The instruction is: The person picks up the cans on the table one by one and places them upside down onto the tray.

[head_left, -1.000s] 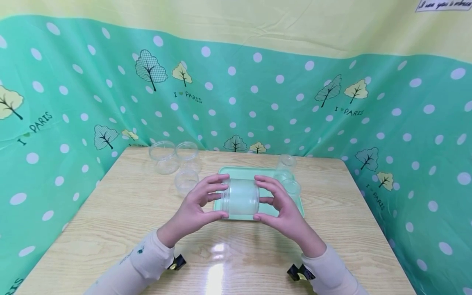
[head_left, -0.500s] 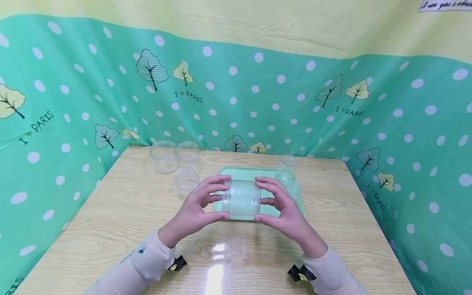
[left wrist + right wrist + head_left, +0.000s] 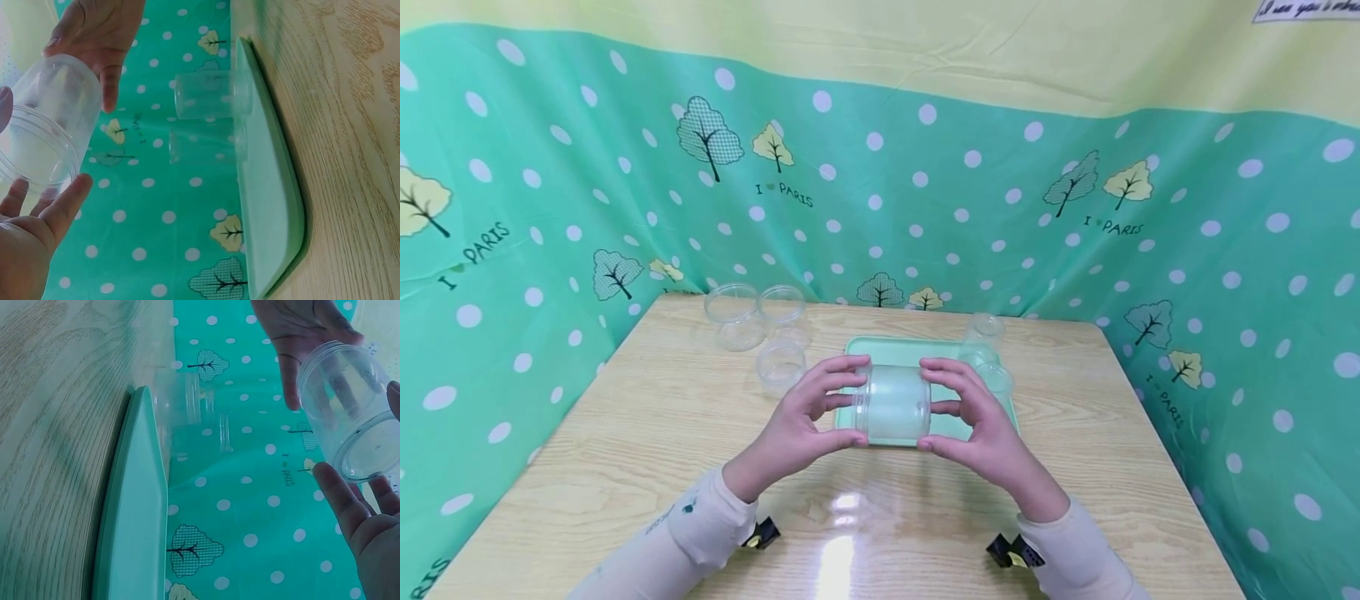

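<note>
A clear plastic jar (image 3: 893, 404) lies on its side in the air between both hands, over the green tray (image 3: 880, 343). At its ridged rim end, my left hand (image 3: 805, 412) grips it with thumb below and fingers above. The base end is held the same way by my right hand (image 3: 973, 417). In the left wrist view the jar (image 3: 59, 106) appears see-through, and nothing shows inside it. The right wrist view has the jar (image 3: 340, 403) well above the tray (image 3: 134, 506).
Clear jars (image 3: 781, 367) stand in a group at the back left of the wooden table (image 3: 647, 467). Smaller-looking clear jars (image 3: 996, 379) stand in a row along the tray's right side. A polka-dot curtain (image 3: 880, 225) hangs round the back and sides.
</note>
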`<move>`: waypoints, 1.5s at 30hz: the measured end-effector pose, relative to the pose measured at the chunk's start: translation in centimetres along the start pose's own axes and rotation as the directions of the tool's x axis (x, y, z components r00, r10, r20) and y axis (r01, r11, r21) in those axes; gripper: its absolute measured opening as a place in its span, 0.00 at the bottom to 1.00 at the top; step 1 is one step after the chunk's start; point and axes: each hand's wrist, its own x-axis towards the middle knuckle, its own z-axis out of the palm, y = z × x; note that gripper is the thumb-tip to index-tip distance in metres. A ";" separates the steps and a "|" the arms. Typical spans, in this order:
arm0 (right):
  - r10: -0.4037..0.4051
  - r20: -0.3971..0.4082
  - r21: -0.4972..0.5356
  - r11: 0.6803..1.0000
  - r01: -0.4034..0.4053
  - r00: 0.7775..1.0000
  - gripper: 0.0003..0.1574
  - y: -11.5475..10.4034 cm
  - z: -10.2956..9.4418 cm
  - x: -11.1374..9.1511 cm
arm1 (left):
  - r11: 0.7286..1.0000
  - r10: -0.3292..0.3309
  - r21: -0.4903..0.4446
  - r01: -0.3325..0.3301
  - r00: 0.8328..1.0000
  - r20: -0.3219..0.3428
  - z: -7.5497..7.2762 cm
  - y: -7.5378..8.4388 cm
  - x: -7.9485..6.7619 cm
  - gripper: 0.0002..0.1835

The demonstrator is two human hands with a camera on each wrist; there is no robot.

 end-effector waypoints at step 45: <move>-0.004 -0.045 -0.018 1.000 0.003 0.999 0.49 0.3 0.2 0.0 | 0.998 -0.058 0.002 0.058 0.997 0.059 -0.8 0.0 0.2 0.45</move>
